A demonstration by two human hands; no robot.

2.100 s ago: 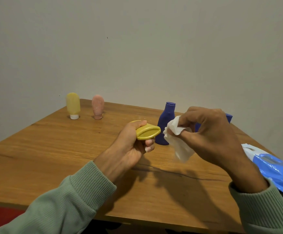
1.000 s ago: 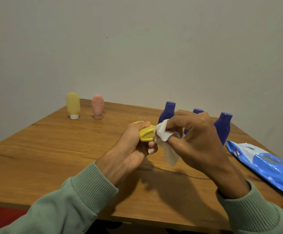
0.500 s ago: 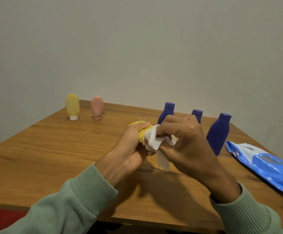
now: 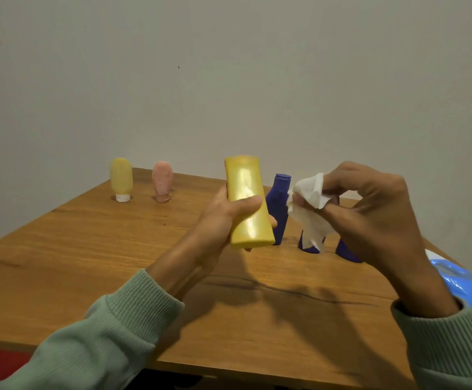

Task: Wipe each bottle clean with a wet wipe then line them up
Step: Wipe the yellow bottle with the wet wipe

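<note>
- Nearest, 2 green sleeves are seen over the wooden tabletop (image 4: 88,249).
- A blue wipe pack (image 4: 471,294) is laid at the right edge.
- The yellow bottle (image 4: 247,201) is held up above the tabletop by the left hand (image 4: 220,220). The thumb is curled over its front and the fingers are wrapped behind it, near the lower end.
- The wet wipe (image 4: 310,209) is pinched in the bent fingers of the right hand (image 4: 369,212), just beside the bottle but not touching it.
- The bottle looks smooth and shiny, so it is judged light, stiff and slippery once wet. It is best gripped round the flat middle.
- The wipe looks soft and floppy, so a bunched grip suits it.
- Behind the hands, 3 dark blue bottles (image 4: 278,204) are stood.
- Far back, a small yellow tube (image 4: 121,178) and a pink tube (image 4: 161,180) are stood side by side, caps down.
</note>
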